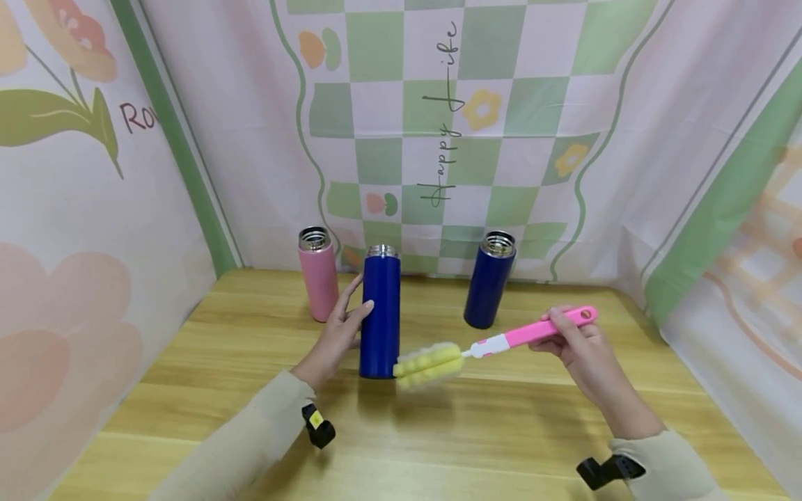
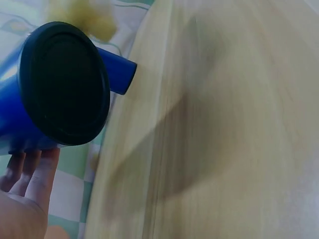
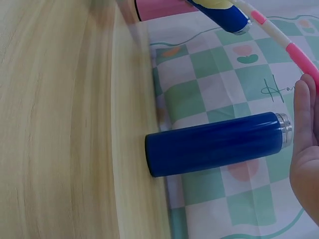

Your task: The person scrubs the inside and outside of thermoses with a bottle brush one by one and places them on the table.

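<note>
My left hand (image 1: 337,332) grips a dark blue open-topped insulated bottle (image 1: 381,316) by its side. In the left wrist view the black base of this blue bottle (image 2: 65,84) faces the camera, raised off the wooden surface. With my right hand (image 1: 579,351) I hold a bottle brush (image 1: 491,345) by its pink handle. Its yellow sponge head (image 1: 429,364) points left, by the bottle's lower right side and outside it. In the right wrist view the brush handle (image 3: 303,59) runs up and left from my right hand (image 3: 306,164).
A pink bottle (image 1: 319,282) stands at the back left of the wooden table (image 1: 401,445). Another dark blue bottle (image 1: 489,289) stands at the back right, its metal mouth uncovered. Behind them hangs a checked curtain (image 1: 432,104).
</note>
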`<state>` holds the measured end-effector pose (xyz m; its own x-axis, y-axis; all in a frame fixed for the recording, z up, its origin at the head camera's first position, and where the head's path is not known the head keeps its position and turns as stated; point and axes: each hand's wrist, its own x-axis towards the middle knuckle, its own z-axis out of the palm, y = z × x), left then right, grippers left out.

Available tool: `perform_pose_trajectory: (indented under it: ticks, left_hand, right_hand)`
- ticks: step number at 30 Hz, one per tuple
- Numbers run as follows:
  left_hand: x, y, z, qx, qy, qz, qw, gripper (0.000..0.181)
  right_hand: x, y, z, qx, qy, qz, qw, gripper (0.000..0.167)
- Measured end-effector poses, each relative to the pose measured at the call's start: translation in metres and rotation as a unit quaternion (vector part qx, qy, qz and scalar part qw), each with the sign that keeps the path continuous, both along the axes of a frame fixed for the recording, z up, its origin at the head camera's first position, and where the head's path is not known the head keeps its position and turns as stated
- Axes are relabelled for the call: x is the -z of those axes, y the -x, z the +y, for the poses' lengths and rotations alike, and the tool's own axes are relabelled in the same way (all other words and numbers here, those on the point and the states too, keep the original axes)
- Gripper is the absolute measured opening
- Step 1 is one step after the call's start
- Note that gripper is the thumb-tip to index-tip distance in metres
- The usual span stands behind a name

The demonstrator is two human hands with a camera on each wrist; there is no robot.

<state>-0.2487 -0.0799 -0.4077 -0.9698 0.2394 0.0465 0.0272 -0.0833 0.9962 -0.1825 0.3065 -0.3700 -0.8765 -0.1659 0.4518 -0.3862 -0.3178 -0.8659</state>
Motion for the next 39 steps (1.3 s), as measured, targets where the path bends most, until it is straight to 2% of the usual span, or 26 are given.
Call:
perform_pose_trajectory:
  ticks: [6, 12, 16, 21, 28, 33, 39]
  left_hand:
    - [-0.001, -0.001, 0.0, 0.012, 0.005, -0.006, 0.9999, 0.064]
    - [0.003, -0.003, 0.001, 0.034, 0.01, -0.027, 0.999, 0.059]
    - [0.005, -0.004, 0.001, 0.043, 0.01, -0.03, 0.9986, 0.06]
    - [0.006, -0.004, 0.002, 0.052, 0.013, -0.028, 0.9982, 0.061]
    - [0.004, -0.005, 0.005, 0.059, 0.041, -0.04, 0.9966, 0.058]
    - [0.006, -0.005, 0.006, 0.063, 0.057, -0.054, 0.9949, 0.063]
    - [0.009, -0.006, 0.007, 0.052, 0.078, -0.051, 0.9943, 0.084]
  right_hand:
    - [0.0, 0.001, 0.001, 0.01, -0.014, -0.008, 0.9998, 0.028]
    - [0.001, 0.003, 0.0, 0.014, -0.009, -0.001, 0.9999, 0.03]
    - [0.0, 0.003, -0.001, 0.032, 0.008, 0.004, 0.9994, 0.029]
    - [-0.005, 0.003, -0.003, 0.073, 0.011, -0.001, 0.9972, 0.027]
    - [-0.01, 0.005, -0.002, 0.106, 0.027, -0.01, 0.9939, 0.025]
    - [-0.012, 0.007, -0.003, 0.111, 0.044, -0.003, 0.9929, 0.025]
    - [-0.012, 0.009, -0.004, 0.115, 0.07, 0.008, 0.9908, 0.026]
